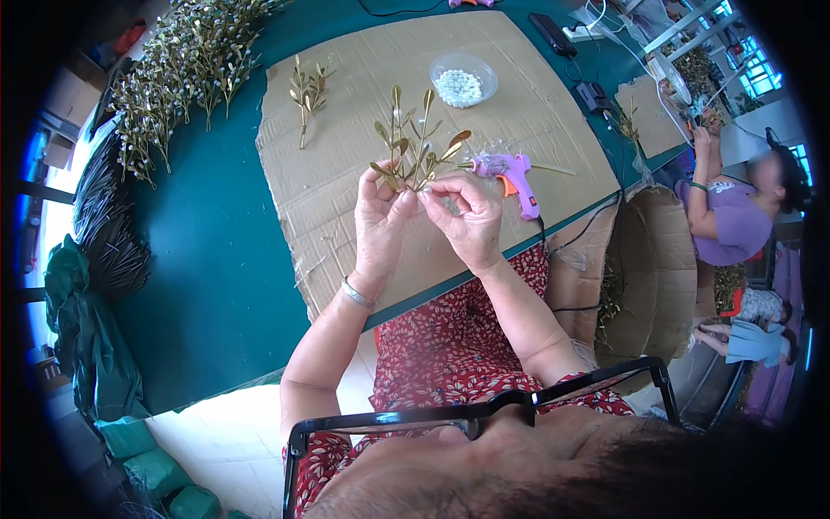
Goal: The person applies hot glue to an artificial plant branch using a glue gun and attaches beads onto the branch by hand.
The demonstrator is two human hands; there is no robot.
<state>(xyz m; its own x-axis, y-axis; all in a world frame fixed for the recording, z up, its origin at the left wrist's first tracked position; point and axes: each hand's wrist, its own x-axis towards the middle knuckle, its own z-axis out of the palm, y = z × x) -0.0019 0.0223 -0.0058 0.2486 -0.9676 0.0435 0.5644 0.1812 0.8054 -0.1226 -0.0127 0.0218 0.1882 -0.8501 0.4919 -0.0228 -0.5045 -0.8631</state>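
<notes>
My left hand (380,227) pinches the lower part of an artificial sprig (399,130) with shiny gold leaves, holding it upright above the cardboard. Close beside it, my right hand (471,223) has thumb and forefinger pressed together at the sprig's base. A tiny pale thing seems to be at those fingertips, too small to make out. Just past my right hand lies a purple hot glue gun (510,170) with an orange trigger and a glue stick out of its back. Beyond it stands a clear round tub (463,80) of white beads. Another gold sprig (307,95) lies at the far left of the cardboard.
The cardboard sheet (346,52) covers part of a green table (207,285). Many finished-looking sprigs (186,69) are heaped at the far left, near a bundle of black stems (108,216). A cardboard box (653,268) stands at right. A co-worker in purple (735,216) sits beyond it.
</notes>
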